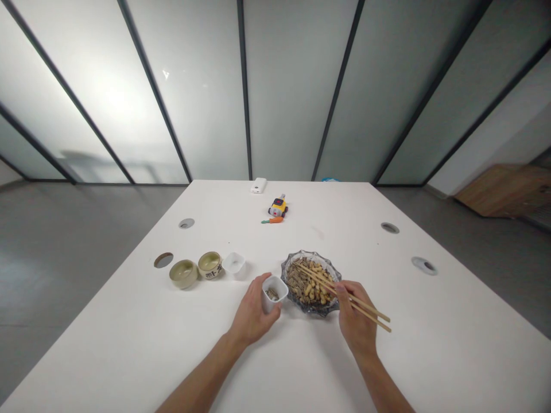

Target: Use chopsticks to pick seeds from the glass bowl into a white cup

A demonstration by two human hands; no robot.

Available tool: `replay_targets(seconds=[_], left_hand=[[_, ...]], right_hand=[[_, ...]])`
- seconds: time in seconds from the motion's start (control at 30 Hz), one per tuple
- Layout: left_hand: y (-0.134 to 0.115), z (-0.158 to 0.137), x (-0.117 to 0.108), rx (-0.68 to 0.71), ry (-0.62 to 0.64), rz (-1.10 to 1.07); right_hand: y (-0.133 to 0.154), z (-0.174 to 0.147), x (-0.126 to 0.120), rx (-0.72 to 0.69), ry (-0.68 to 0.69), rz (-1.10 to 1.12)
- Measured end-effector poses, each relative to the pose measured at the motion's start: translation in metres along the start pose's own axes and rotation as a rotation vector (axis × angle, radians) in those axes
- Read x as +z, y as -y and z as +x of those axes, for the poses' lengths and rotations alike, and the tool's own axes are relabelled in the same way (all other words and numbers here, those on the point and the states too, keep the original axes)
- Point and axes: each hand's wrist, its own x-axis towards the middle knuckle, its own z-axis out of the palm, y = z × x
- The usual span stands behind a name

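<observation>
My left hand (253, 312) is wrapped round a small white cup (274, 291), tilted a little, with a few sunflower seeds (272, 294) inside. It is held close against the left side of a scalloped glass bowl (317, 310). Striped sunflower seeds (299, 282) fill the bowl's left part and peanuts (317, 292) its right. In my right hand (357, 318) is a pair of wooden chopsticks (364, 304). Their tips reach over the sunflower seeds; whether they grip one is too small to tell.
Left of my hands stand a second white cup (235, 265) and two green cups, one lettered (210, 265), one plain (183, 274). Farther back lie a toy car (278, 207), an orange-handled toy screwdriver (274, 220) and a white box-shaped device (259, 185). Round holes pierce the white table (275, 367).
</observation>
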Motion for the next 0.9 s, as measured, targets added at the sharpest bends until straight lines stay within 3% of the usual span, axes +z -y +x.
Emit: replay_targets(seconds=[0.3,0.47,0.7,0.9], left_hand=[[0.002,0.0,0.001,0.001,-0.012,0.002],[0.0,0.001,0.0,0.009,-0.004,0.011],[0.0,0.001,-0.001,0.01,0.004,0.022],[0.003,0.001,-0.001,0.009,-0.004,0.025]], right_hand=[[0.001,-0.001,-0.005,0.082,-0.029,0.122],[0.012,-0.007,-0.01,0.061,0.084,0.306],[0.021,-0.005,-0.014,-0.106,-0.036,0.04],[0.013,-0.003,-0.01,-0.228,-0.016,-0.108]])
